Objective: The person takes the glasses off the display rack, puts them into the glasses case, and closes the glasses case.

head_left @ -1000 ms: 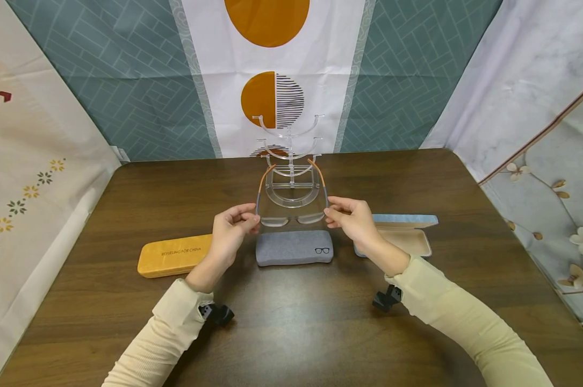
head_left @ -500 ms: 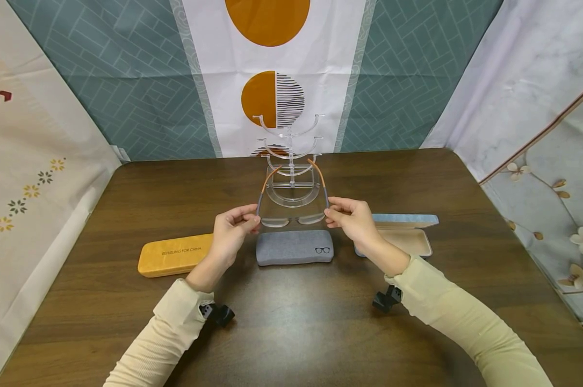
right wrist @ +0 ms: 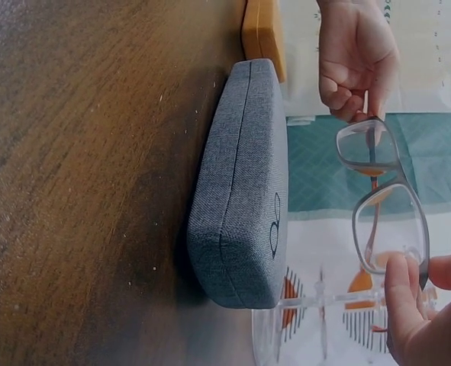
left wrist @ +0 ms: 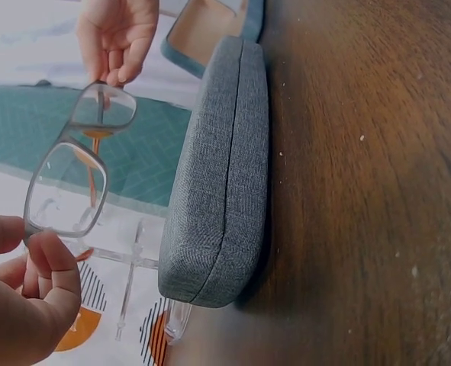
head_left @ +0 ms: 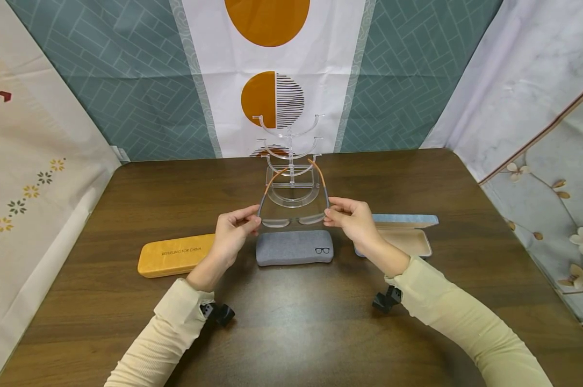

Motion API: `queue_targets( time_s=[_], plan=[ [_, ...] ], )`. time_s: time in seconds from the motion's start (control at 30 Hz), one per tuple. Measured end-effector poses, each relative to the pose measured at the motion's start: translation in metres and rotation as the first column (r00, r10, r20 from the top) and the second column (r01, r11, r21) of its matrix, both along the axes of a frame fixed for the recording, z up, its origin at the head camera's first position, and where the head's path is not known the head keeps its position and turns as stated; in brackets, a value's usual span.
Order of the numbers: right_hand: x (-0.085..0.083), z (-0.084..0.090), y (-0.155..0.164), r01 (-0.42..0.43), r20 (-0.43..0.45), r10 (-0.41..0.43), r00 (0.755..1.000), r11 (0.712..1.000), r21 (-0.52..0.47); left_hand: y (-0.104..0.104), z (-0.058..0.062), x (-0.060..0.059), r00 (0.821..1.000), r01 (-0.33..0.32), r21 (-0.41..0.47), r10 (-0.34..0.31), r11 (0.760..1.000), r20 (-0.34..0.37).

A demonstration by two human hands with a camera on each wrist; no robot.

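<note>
A pair of eyeglasses (head_left: 275, 222) with a grey frame and orange temple tips is held up between both hands, lenses toward the person. My left hand (head_left: 234, 228) pinches it at the left hinge, and my right hand (head_left: 353, 220) pinches the right hinge. The left temple slants inward while the right one points away toward the clear display stand (head_left: 291, 201). Just below and nearer lies a closed grey glasses case (head_left: 291, 248) with a small glasses print. In the left wrist view the lenses (left wrist: 66, 191) hang beside that case, apart from it.
A closed yellow glasses case (head_left: 175, 255) lies left, partly behind the left forearm. An open blue case (head_left: 407, 219) with a beige lining sits right, partly covered by the right wrist. The tiered stand is at the back of the wooden table (head_left: 291, 333), before a patterned cloth.
The left temple of the eyeglasses has swung inward to the right, its tip now nearer the stand's middle. My left hand has shifted very slightly right; my right hand stays put.
</note>
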State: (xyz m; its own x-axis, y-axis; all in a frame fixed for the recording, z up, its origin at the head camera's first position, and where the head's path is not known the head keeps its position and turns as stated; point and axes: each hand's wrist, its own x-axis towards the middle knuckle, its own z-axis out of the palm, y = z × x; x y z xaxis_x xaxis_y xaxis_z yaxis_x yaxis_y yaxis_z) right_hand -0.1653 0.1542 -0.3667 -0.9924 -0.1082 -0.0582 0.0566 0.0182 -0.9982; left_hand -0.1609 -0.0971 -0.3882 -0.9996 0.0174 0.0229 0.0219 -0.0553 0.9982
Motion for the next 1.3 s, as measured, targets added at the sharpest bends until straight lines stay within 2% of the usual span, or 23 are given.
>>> queue_targets(
  time_s=[0.2,0.53,1.3],
  plan=[
    [0.0000,-0.0005,-0.0002,-0.005,0.000,0.005,1.000,1.000,-0.023,0.0001,-0.0005,0.0004,1.000,0.013,0.001,-0.013,1.000,-0.011],
    [0.0007,-0.0011,-0.0018,-0.009,0.000,0.009,1.000,1.000,-0.024,0.0015,-0.0032,-0.0007,0.998,-0.048,-0.051,0.046,0.998,-0.034],
    [-0.0017,-0.0001,-0.0007,0.005,0.032,-0.004,0.999,1.000,-0.028,0.0033,-0.0025,0.0003,0.998,0.027,-0.100,-0.033,0.995,-0.061]
  ],
)
